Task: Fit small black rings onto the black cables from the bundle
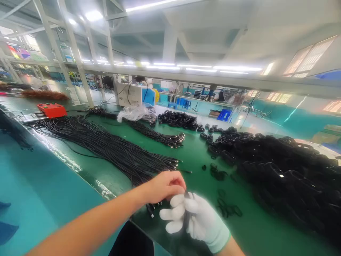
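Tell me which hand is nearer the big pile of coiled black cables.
Right. The gloved right hand sits just left of the pile; the bare left hand is farther left.

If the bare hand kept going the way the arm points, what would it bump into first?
The left hand points right and away, across the green table. It would probably first meet the small black rings, then the big pile of coiled cables. Depth is hard to judge.

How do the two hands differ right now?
The left hand is bare; the right hand wears a white glove. The left hand sits above with its fingers curled down over the cables; the right hand sits below, fist closed around them. Both grip the same black cables over the green table.
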Demonstrator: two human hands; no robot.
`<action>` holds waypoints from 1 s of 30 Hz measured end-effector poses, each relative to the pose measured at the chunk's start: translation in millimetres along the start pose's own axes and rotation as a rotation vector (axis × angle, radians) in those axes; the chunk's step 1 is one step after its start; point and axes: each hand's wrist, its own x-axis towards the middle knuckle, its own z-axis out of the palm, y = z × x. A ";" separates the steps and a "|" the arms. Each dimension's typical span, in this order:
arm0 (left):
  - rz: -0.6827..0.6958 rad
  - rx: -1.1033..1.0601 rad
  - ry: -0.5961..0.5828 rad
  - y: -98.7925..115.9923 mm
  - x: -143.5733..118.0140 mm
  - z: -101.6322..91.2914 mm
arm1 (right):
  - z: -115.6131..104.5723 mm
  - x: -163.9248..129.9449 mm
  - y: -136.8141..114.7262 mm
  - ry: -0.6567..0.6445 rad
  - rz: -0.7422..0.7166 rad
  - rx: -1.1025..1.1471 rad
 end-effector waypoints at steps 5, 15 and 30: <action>0.022 -0.056 0.184 -16.1 -16.7 19.9 | 3.2 3.9 -2.4 0.012 -0.081 -0.046; 0.149 0.068 0.242 -20.8 -25.7 33.4 | 9.5 -5.4 -20.2 -0.145 0.016 -0.311; 0.300 0.117 0.398 -33.2 -23.5 59.5 | 23.9 -9.2 -31.9 -0.201 0.044 -0.397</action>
